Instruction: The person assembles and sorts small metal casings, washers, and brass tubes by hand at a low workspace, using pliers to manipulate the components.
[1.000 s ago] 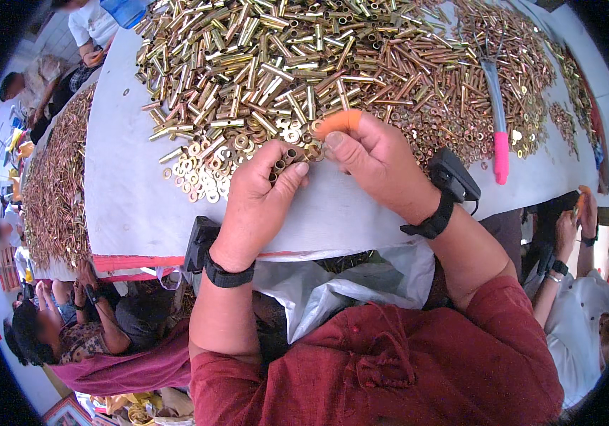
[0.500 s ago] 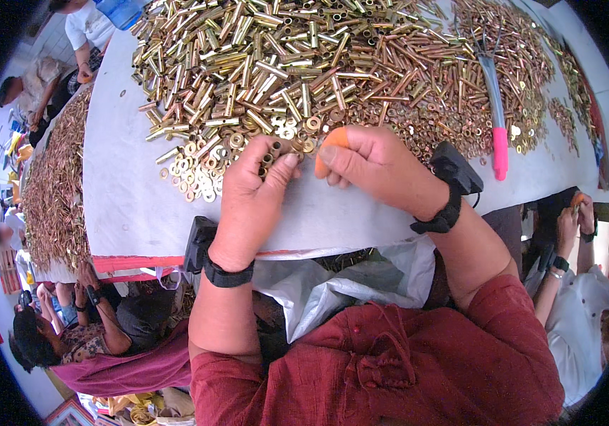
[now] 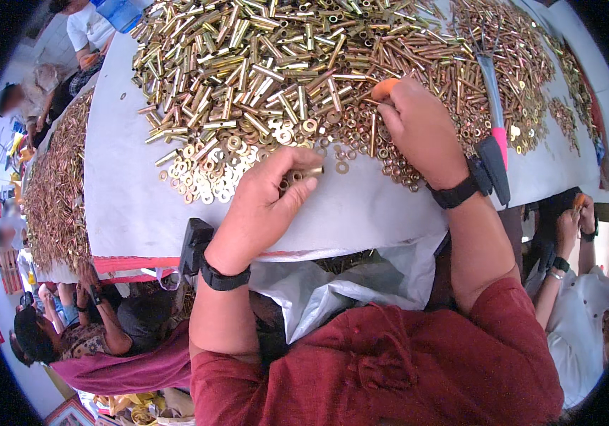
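Observation:
My left hand (image 3: 258, 202) is curled above the table's near part, holding several short brass-coloured metal sleeves (image 3: 316, 170); one pokes out between thumb and fingers. Farther off to the right, my right hand (image 3: 424, 135) reaches into the small parts, an orange finger cover (image 3: 384, 89) on its fingertip. Its thumb and forefinger are closed together, and what lies between them is too small to make out. Flat washers (image 3: 205, 177) spread left of my left hand. Small nuts (image 3: 400, 174) lie below my right hand, and a big heap of metal sleeves (image 3: 240, 67) rises behind.
A tool with metal prongs and a pink handle (image 3: 500, 138) lies at the right, partly behind my wrist device. A white sack (image 3: 340, 291) hangs open under the table's near edge. Another heap of metal parts (image 3: 56, 192) covers a table at left, with people around.
My right hand has moved away from my left, up and right into the heap. The left hand has shifted slightly right and down, still holding sleeves.

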The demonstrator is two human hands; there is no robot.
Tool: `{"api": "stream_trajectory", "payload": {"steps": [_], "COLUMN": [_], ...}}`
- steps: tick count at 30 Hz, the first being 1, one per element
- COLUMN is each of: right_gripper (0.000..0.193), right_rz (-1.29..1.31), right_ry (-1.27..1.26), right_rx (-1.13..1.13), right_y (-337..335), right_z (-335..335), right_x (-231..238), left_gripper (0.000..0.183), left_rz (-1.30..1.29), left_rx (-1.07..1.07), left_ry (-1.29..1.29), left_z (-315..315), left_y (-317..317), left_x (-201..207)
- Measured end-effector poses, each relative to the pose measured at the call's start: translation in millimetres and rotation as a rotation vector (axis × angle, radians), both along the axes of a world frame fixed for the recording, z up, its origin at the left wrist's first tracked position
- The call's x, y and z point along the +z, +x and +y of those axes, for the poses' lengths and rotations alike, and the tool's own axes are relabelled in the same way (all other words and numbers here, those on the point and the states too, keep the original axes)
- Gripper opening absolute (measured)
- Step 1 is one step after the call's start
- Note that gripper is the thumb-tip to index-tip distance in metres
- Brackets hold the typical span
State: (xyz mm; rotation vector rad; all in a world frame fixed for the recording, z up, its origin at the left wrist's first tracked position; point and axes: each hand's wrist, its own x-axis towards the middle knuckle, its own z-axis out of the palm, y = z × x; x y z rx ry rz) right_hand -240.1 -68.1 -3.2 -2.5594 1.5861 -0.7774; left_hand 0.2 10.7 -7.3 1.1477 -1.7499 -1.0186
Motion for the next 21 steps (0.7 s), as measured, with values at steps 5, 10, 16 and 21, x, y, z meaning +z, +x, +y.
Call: {"api": "stream_trajectory", "payload": {"steps": [5, 10, 16, 21], "right_gripper": [0.018, 0.020, 0.018, 0.016], "right_rz": [-0.442, -0.513, -0.636, -0.753], "right_ry": [0.346, 0.636, 0.690, 0.554], "right_rx": [0.065, 0.183, 0.200, 0.201], "right_y": [14.1, 21.3, 29.6, 37.4], "right_z": [10.8, 21.5, 27.1, 31.3], "right_x": [18.8, 37.6, 35.9, 26.4], "left_gripper": [0.018, 0.017, 0.020, 0.016], "left_rz": [0.128, 0.275, 0.541, 0.552], "left_rx": [0.050, 0.129, 0.154, 0.151], "left_ry": [0.317, 0.310, 0.403, 0.400], "left_z": [-2.7, -4.7, -3.6, -1.5], "left_y": [6.4, 6.8, 12.2, 14.7], "left_x": [1.4, 2.9, 10.7, 6.9]}}
